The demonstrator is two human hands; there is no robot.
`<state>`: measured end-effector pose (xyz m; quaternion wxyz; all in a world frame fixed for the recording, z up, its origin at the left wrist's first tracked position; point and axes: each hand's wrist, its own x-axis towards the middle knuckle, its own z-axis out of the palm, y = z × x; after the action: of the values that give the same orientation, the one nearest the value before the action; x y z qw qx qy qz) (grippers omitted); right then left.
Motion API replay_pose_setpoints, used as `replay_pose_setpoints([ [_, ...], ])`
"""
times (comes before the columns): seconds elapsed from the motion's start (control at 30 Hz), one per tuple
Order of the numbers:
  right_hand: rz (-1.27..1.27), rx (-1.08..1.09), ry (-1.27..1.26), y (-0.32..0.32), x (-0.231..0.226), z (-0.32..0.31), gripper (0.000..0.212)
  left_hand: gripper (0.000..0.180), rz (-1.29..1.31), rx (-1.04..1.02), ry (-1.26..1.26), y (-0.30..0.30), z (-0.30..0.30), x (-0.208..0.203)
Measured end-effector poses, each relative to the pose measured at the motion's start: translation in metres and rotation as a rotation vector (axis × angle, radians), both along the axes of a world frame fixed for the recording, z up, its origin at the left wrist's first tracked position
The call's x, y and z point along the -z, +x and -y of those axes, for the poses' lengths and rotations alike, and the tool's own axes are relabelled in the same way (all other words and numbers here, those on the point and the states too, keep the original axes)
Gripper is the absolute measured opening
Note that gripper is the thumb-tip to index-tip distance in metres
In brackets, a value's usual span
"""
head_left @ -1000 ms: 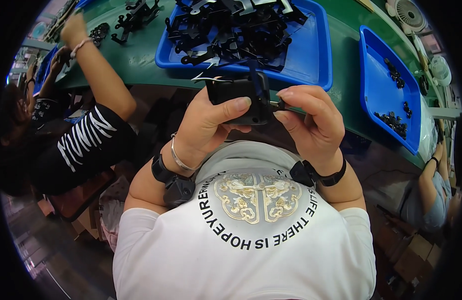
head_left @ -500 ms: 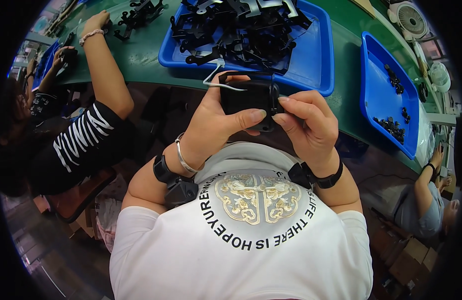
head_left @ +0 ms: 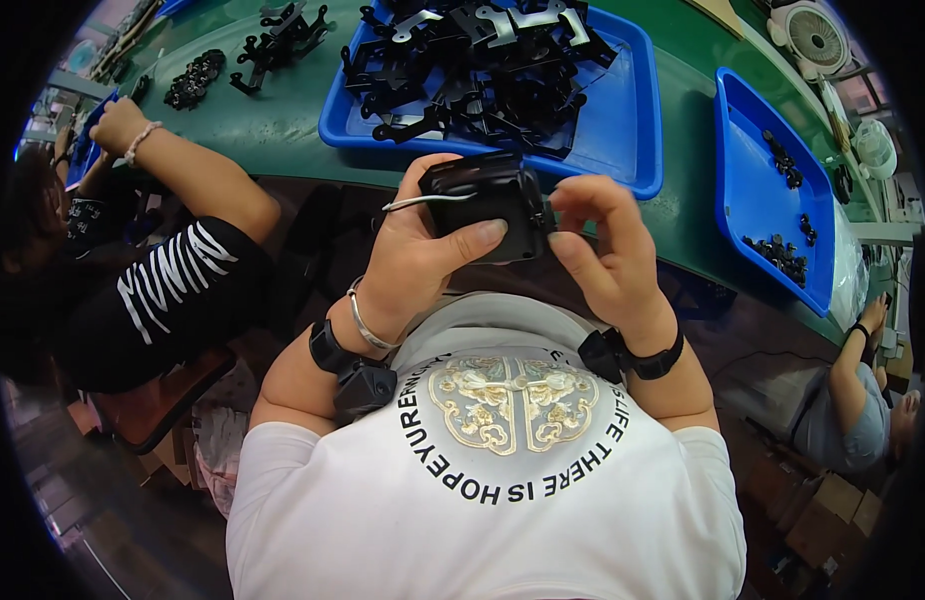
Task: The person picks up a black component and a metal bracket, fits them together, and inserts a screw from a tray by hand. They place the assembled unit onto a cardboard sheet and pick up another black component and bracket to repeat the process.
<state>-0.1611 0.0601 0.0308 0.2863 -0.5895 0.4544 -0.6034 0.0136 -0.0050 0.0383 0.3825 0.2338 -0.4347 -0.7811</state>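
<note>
Head view: L hand [head_left: 408, 255] is clamped on a black plastic housing [head_left: 521, 222], ctr of frame, thumb across its face; a white wire [head_left: 415, 202] sticks out on the housing's L side. R hand [head_left: 623, 250] is at the housing's R edge, thumb & forefinger tips apart; fingers a bit blurred, can't tell if they touch it or have a small pc.

Upper ctr: blue tray [head_left: 623, 150] w/ a heap of black brackets [head_left: 463, 95], a few silvery. Right: 2nd blue tray [head_left: 748, 190] w/ small black parts [head_left: 780, 262]. Both on green table [head_left: 283, 135].

Writing: white shirt [head_left: 483, 560], lower ctr, has black caps curved round a gold emblem [head_left: 513, 405], upside down in frame; co-worker's black sleeve [head_left: 183, 285], L side, has big white caps. No readable label on the housing.
</note>
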Motion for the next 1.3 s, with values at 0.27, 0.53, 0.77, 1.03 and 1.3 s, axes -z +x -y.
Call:
replay_pose_setpoints([
  [0.27,-0.387,0.016,-0.008,-0.001,-0.007,-0.001,0.019,0.049,-0.085,-0.026,0.014,0.004,-0.006,0.007],
  [0.53,-0.603,0.007,-0.076,-0.012,0.0,0.002,0.027,0.053,0.18,0.019,-0.195,0.013,-0.004,0.013],
  [0.77,-0.27,-0.074,0.036,-0.008,-0.01,-0.002,0.042,0.056,-0.074,-0.078,-0.227,0.01,-0.006,0.018],
  [1.03,-0.316,-0.014,-0.106,0.007,-0.011,0.007,0.048,0.056,0.047,-0.117,-0.349,0.008,-0.008,0.024],
  [1.3,-0.286,0.036,-0.2,0.009,-0.005,0.004,0.041,0.056,0.025,-0.182,-0.373,0.003,-0.014,0.026],
])
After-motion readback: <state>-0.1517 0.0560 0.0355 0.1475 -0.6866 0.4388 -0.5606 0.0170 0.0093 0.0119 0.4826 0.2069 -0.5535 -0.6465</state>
